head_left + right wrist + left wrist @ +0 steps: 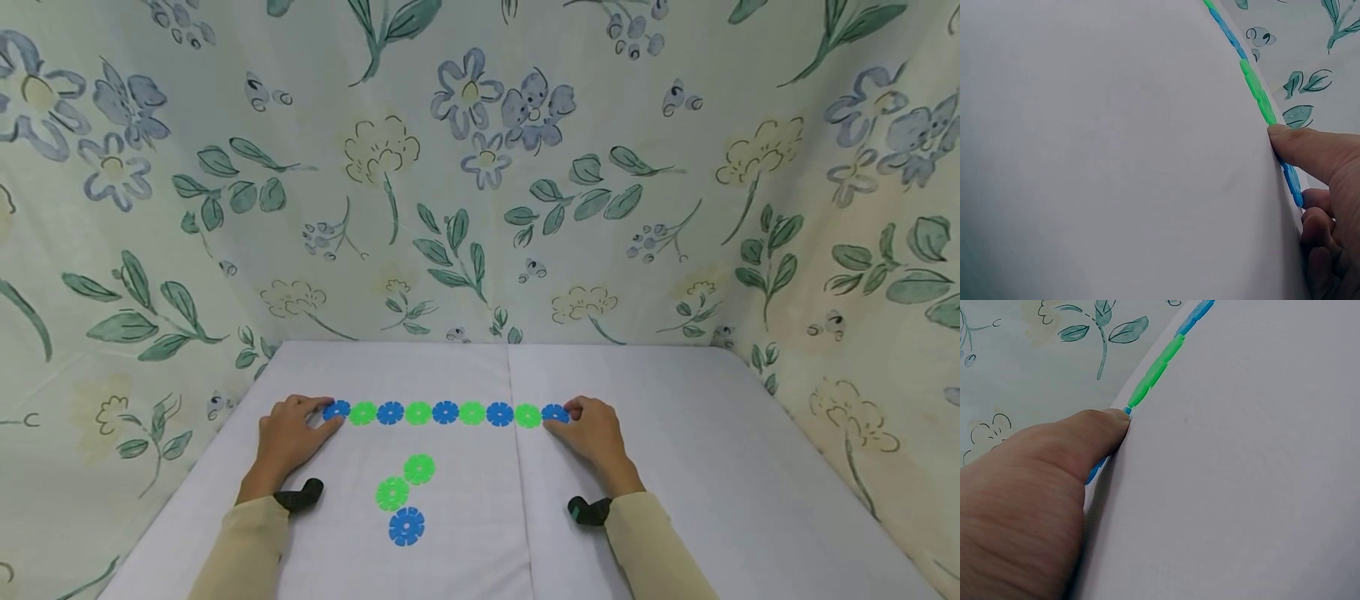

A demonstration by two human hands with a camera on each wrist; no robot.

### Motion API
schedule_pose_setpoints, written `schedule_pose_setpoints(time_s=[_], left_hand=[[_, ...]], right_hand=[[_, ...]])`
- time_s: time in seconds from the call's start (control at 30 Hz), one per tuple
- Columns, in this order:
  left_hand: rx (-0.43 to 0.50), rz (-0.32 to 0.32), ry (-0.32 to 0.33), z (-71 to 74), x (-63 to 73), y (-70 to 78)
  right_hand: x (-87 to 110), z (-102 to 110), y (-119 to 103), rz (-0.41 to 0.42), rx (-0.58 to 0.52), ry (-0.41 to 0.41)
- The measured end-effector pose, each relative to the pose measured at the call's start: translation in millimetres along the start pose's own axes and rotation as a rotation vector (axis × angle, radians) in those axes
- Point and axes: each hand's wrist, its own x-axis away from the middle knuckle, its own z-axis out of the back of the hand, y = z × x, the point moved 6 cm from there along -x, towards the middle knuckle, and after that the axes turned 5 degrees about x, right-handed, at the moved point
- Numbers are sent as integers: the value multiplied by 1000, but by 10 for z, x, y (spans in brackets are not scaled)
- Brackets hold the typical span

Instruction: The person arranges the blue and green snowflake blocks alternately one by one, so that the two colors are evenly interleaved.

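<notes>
A straight row of flower-shaped plastic discs, alternating blue and green, runs across the white table; a blue disc (446, 412) lies near its middle. My left hand (292, 437) holds the blue disc (339, 410) at the row's left end between thumb and index finger. At the other end, my right hand (596, 433) pinches a blue disc (555, 413) the same way. Beside these lie a green disc (363, 413) and another green disc (528, 416). In the left wrist view the thumb (1100, 434) partly hides the blue end disc; the right thumb (1304, 149) covers part of its own.
Nearer the front, two green discs (419, 468) and one blue disc (407, 527) lie loose in a short slanting line. A crease runs front to back in the white cloth (465, 367). Floral fabric (480, 208) hangs behind the table and at both sides.
</notes>
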Motion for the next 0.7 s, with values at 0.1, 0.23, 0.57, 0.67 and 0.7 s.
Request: schedule_pose_setpoints(time_s=[0.1,0.23,0.57,0.67,0.7], left_hand=[[-2,0,13,-4,8,1],[0,1,26,-13,25,6],[-9,-7,29,-20,27,-8],[-8,-5,29,-13,18,-1],[-7,-4,30,-11,15,4]], right_hand=[[11,0,-4,10,5,2],[36,-7,-6,15,17,4],[52,-19,-17,23,41,8],[46,-12,-33,31,53,6],[45,-7,-39,34,57,7]])
